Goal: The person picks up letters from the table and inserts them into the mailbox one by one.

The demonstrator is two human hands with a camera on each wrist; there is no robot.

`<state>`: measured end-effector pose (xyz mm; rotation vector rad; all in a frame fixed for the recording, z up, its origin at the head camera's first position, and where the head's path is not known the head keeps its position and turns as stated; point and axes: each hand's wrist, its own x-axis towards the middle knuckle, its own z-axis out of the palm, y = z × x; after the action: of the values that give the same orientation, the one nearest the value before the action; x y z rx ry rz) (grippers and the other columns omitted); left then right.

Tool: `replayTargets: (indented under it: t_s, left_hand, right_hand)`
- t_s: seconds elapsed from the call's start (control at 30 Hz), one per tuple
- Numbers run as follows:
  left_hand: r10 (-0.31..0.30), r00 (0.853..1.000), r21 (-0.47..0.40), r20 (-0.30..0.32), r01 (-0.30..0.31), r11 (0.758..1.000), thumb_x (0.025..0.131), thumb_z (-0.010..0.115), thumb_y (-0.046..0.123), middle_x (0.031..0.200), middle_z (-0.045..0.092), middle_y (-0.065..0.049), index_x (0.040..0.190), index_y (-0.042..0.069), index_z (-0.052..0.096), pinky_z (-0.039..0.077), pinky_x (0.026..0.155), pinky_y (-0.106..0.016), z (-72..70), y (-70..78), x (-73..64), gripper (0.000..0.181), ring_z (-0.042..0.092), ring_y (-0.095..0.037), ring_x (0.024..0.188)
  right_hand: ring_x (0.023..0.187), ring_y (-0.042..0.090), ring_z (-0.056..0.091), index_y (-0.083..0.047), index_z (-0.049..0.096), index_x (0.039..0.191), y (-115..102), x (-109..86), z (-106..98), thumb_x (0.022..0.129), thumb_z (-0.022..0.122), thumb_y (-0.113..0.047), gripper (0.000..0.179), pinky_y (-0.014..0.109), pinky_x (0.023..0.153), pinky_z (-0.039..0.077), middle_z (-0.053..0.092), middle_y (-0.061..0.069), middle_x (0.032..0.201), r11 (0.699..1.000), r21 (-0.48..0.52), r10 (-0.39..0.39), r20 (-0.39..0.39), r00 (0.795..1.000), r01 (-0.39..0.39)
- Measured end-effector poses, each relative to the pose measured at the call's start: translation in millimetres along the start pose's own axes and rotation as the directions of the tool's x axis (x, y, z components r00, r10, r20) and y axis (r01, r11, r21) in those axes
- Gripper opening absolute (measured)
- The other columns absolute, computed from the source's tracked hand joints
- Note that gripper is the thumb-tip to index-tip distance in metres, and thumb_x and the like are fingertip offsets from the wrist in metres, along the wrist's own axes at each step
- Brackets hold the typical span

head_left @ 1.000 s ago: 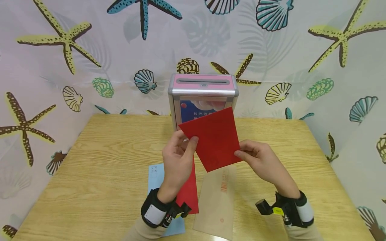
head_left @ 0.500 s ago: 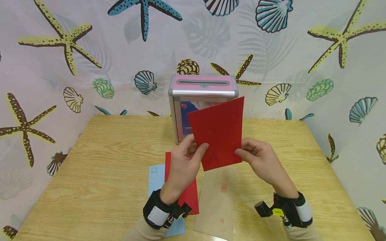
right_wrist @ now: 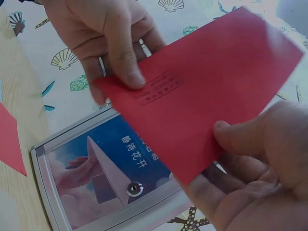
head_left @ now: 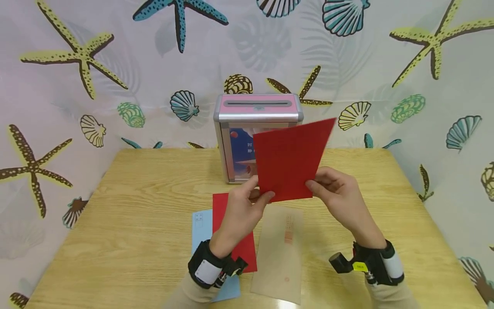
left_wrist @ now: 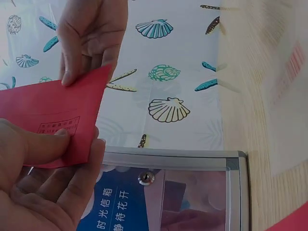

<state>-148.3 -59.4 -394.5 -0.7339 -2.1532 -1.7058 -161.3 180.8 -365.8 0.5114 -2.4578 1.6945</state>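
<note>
A red envelope (head_left: 291, 161) is held up and tilted in front of the pink-topped letter box (head_left: 256, 107). At its lower left corner my left hand (head_left: 245, 208) pinches it between thumb and fingers. My right hand (head_left: 339, 197) pinches the lower right corner. Small printed characters show near one end of the envelope (right_wrist: 207, 91) in the right wrist view. The box has a slot in its top, a lock and a blue printed front, partly hidden behind the envelope in the head view.
Below my hands a second red envelope (head_left: 243, 249) overlaps a light blue envelope (head_left: 227, 289) on the wooden table (head_left: 146, 223). Beside them lies a tan envelope (head_left: 279, 257). A shell-and-starfish patterned cloth (head_left: 146, 73) hangs behind the table.
The held red envelope has moved right and slightly up, and its top now leans to the right. My left hand has shifted right along with it. Both hands keep their grip.
</note>
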Motion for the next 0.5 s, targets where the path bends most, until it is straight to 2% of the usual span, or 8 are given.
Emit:
replayTargets:
  t_s: [0.13, 0.27, 0.4, 0.5]
  left_hand:
    - [0.019, 0.998, 0.094, 0.052, -0.024, 0.995, 0.088, 0.073, -0.010, 0.117, 0.074, -0.018, 0.126, -0.001, 0.064, 0.063, 0.083, -0.032, -13.3, -5.9, 7.5, 0.040, 0.078, -0.029, 0.098]
    - [0.084, 0.989, 0.213, 0.118, -0.108, 0.971, 0.089, 0.073, -0.010, 0.115, 0.075, -0.017, 0.125, -0.002, 0.062, 0.063, 0.082, -0.032, -31.8, -4.0, 26.0, 0.039, 0.077, -0.028, 0.098]
    - [0.143, 0.976, 0.298, 0.162, -0.187, 0.936, 0.089, 0.073, -0.009, 0.116, 0.074, -0.017, 0.127, -0.002, 0.059, 0.063, 0.083, -0.034, -49.8, 11.9, 51.1, 0.040, 0.077, -0.028, 0.097]
    - [0.172, 0.971, 0.343, 0.168, -0.221, 0.913, 0.091, 0.071, -0.008, 0.120, 0.073, -0.017, 0.129, -0.002, 0.057, 0.063, 0.085, -0.037, -61.6, 27.9, 69.0, 0.041, 0.076, -0.028, 0.100]
  right_hand:
    - [0.088, 0.014, 0.072, -0.005, 0.073, 0.115, -8.2, 6.8, 1.6, 0.098, 0.069, -0.006, 0.017, 0.023, 0.079, 0.060, 0.077, 0.009, 0.104, 0.997, -0.057, -0.042, 0.033, 0.999, 0.044]
    - [0.093, 0.014, 0.073, -0.005, 0.071, 0.125, -18.6, 25.6, 0.4, 0.101, 0.064, -0.004, 0.025, 0.025, 0.082, 0.061, 0.076, 0.011, 0.113, 0.994, -0.042, -0.097, 0.109, 0.989, 0.102]
    - [0.103, 0.010, 0.073, -0.003, 0.064, 0.137, -34.3, 50.1, -2.8, 0.103, 0.057, 0.001, 0.036, 0.027, 0.088, 0.061, 0.072, 0.016, 0.126, 0.983, 0.011, -0.185, 0.180, 0.966, 0.186]
    - [0.106, 0.006, 0.072, -0.001, 0.062, 0.138, -49.7, 65.6, -4.5, 0.103, 0.054, 0.003, 0.036, 0.027, 0.090, 0.060, 0.071, 0.019, 0.128, 0.962, 0.014, -0.271, 0.189, 0.944, 0.273]
